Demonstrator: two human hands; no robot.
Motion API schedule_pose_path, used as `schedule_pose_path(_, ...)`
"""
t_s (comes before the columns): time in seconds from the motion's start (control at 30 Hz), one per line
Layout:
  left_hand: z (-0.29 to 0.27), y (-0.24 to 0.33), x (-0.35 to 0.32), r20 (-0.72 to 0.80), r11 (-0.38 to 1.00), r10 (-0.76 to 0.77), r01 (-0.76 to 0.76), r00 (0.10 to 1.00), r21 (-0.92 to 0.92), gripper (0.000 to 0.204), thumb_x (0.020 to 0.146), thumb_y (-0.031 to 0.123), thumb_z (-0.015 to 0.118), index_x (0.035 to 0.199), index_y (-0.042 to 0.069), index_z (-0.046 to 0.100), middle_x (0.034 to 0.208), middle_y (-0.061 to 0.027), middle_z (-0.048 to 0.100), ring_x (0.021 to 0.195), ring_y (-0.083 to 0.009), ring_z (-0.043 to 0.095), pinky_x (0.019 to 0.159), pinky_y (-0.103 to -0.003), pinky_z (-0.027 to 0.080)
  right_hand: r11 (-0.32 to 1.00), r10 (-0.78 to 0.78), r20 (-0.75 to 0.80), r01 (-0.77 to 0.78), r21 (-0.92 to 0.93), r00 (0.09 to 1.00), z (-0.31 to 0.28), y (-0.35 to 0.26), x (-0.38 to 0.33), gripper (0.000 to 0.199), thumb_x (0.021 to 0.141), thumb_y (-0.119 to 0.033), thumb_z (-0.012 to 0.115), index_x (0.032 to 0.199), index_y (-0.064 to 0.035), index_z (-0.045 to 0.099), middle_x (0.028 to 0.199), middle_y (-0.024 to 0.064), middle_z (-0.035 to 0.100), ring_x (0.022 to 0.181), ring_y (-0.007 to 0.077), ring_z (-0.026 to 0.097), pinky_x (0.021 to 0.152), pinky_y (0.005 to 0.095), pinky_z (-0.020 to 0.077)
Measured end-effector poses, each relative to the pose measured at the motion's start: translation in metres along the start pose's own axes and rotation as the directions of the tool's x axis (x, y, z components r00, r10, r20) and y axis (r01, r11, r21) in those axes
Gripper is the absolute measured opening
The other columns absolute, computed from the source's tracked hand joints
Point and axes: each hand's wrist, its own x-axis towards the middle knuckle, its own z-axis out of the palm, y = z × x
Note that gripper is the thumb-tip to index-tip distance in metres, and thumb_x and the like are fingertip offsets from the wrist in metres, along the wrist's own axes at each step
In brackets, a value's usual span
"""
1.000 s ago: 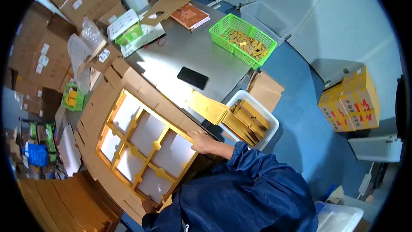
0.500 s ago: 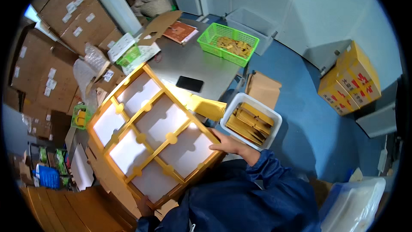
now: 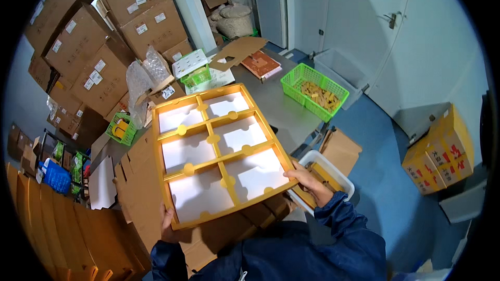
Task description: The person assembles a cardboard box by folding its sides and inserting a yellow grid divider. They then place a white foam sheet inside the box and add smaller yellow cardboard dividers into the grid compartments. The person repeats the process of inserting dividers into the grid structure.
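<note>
Right now I read the step as carrying: the yellow divider tray, a flat six-cell frame with white floors, is held up level in front of me, over the flattened cardboard and the near edge of the steel bench. Every cell looks bare, so my guess is that the next move calls for a steady two-handed set-down on a free patch of bench, keeping the frame flat so it does not rack. My left hand takes the near left corner from beneath, fingers wrapped under the rim, grip closed on it. My right hand clamps the right edge, thumb on top and fingers below, wrist bent inward, sleeve trailing back to my body. Just beside that hand sits the white bin of yellow pieces; the green basket is farther off.
</note>
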Motion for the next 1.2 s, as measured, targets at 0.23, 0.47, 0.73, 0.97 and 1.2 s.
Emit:
schedule_pose_path(0.23, 0.088, 0.002, 0.120, -0.075, 0.973, 0.195, -0.183, 0.978, 0.141, 0.049, 0.099, 0.025, 0.043, 0.141, 0.005, 0.030, 0.137, -0.0092, 0.040, 0.119, -0.0222, 0.046, 0.099, -0.037, 0.038, 0.978, 0.049, -0.156, -0.015, 0.209, 0.986, -0.089, -0.118, 0.125, 0.046, 0.078, -0.015, 0.061, 0.119, 0.0025, 0.047, 0.100, 0.0111, 0.057, 0.090, 0.0199, 0.058, 0.076, 0.0296, 0.0483)
schedule_pose_path(0.47, 0.095, -0.065, 0.123, -0.351, 0.986, -0.080, 0.125, 0.933, 0.107, 0.038, 0.095, 0.012, 0.051, 0.132, 0.008, 0.043, 0.124, -0.0088, 0.051, 0.099, -0.0196, 0.058, 0.084, -0.033, 0.048, 0.939, -0.284, -0.306, 0.199, -0.282, 0.909, -0.239, -0.194, 0.357, 0.061, 0.074, -0.019, 0.065, 0.126, 0.0060, 0.045, 0.105, 0.0154, 0.060, 0.089, 0.0226, 0.060, 0.073, 0.0330, 0.0490)
schedule_pose_path(0.73, 0.093, -0.076, 0.070, -0.670, 0.924, -0.230, 0.374, 0.706, 0.077, 0.035, 0.094, 0.019, 0.054, 0.125, 0.005, 0.046, 0.108, -0.0119, 0.058, 0.089, -0.0197, 0.060, 0.078, -0.032, 0.051, 0.973, -0.178, -0.378, 0.105, -0.206, 0.909, -0.246, -0.197, 0.492, 0.059, 0.069, -0.014, 0.066, 0.122, 0.0031, 0.048, 0.096, 0.0134, 0.060, 0.081, 0.0234, 0.061, 0.066, 0.0342, 0.0499)
schedule_pose_path(0.97, 0.116, -0.088, 0.067, -0.681, 0.917, -0.253, 0.396, 0.687, 0.058, 0.032, 0.094, 0.018, 0.053, 0.123, 0.004, 0.049, 0.107, -0.0113, 0.060, 0.088, -0.0195, 0.062, 0.079, -0.032, 0.051, 0.990, -0.033, -0.275, -0.006, -0.138, 0.961, -0.270, -0.157, 0.540, 0.048, 0.072, -0.024, 0.062, 0.112, 0.0002, 0.052, 0.086, 0.0095, 0.059, 0.071, 0.0222, 0.061, 0.057, 0.0353, 0.0505)
schedule_pose_path(1.2, 0.132, -0.100, 0.068, -0.715, 0.878, -0.330, 0.478, 0.616, 0.006, 0.029, 0.095, 0.015, 0.051, 0.121, 0.002, 0.050, 0.106, -0.0123, 0.060, 0.088, -0.0197, 0.063, 0.078, -0.031, 0.052, 0.994, 0.031, -0.179, -0.049, -0.098, 0.983, -0.253, -0.155, 0.550, 0.037, 0.072, -0.026, 0.061, 0.100, -0.0035, 0.054, 0.076, 0.0076, 0.056, 0.059, 0.0212, 0.058, 0.047, 0.0385, 0.0478)
